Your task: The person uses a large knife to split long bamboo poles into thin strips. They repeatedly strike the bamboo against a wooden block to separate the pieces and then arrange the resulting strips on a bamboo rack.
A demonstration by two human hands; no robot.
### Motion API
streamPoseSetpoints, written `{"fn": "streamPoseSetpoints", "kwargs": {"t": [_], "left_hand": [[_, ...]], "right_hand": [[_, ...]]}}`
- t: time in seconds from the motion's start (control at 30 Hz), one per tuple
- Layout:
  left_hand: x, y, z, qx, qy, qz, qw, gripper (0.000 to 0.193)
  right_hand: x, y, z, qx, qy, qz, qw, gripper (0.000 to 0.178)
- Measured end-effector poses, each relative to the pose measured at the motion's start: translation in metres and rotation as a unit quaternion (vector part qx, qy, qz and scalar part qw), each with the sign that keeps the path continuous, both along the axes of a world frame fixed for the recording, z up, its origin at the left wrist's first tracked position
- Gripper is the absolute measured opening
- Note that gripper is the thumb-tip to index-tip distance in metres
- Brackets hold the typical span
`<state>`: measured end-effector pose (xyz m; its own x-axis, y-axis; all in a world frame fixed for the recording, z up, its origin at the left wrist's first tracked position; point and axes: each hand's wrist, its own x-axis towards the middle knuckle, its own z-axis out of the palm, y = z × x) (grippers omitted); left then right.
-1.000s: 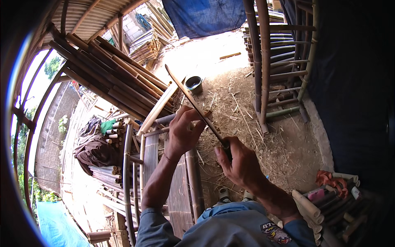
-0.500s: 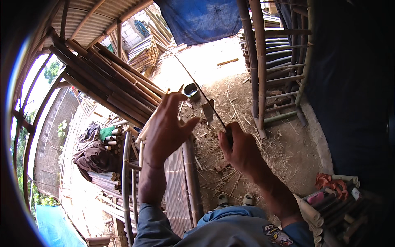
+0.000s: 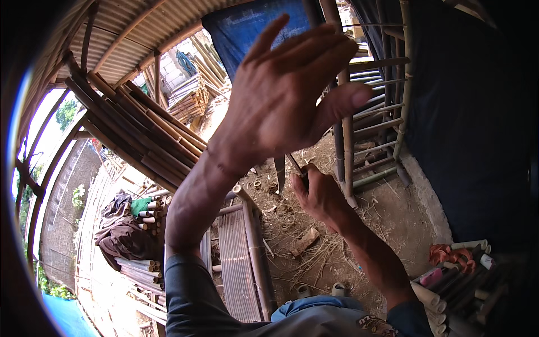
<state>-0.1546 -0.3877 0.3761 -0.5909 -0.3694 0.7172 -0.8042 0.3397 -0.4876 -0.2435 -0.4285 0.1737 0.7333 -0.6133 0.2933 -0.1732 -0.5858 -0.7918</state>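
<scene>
My left hand (image 3: 286, 95) is raised high and close to the view, its fingers stretched out and the thumb apart, with nothing in it. Lower and to the right, my right hand (image 3: 321, 196) is closed round the dark handle end of a long thin rod (image 3: 294, 163). The rod runs up and away behind my left hand, so most of its length is hidden. Just left of the rod, a pale pointed blade-like piece (image 3: 280, 177) shows below my left palm. I cannot tell what supports it.
A slatted bamboo bench (image 3: 238, 253) stands left of my legs. Bundled bamboo poles (image 3: 149, 132) rest on a rack beyond it. A bamboo ladder-like frame (image 3: 373, 112) stands at right. Shavings and a wood piece (image 3: 304, 241) lie on the dirt floor. Bamboo tubes (image 3: 429, 295) are piled lower right.
My left hand has moved up, right and closer to the view, and now covers most of the rod and the dark pot. My right hand stays closed on the rod's handle.
</scene>
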Motion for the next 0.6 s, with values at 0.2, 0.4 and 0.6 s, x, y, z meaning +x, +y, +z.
{"fn": "streamPoseSetpoints", "kwargs": {"t": [0.2, 0.4, 0.6], "left_hand": [[0.066, -0.035, -0.106, 0.268, 0.054, 0.232, 0.934, 0.053], [-0.014, 0.021, 0.0, 0.027, -0.013, -0.007, 1.0, 0.063], [0.037, -0.04, -0.077, 0.259, 0.031, 0.194, 0.946, 0.064]], "right_hand": [[0.009, 0.009, -0.01, -0.005, -0.012, 0.006, 1.0, 0.04], [0.002, 0.001, -0.005, -0.033, -0.019, -0.022, 0.999, 0.042], [0.001, 0.008, -0.021, -0.014, -0.061, -0.041, 0.997, 0.039]]}}
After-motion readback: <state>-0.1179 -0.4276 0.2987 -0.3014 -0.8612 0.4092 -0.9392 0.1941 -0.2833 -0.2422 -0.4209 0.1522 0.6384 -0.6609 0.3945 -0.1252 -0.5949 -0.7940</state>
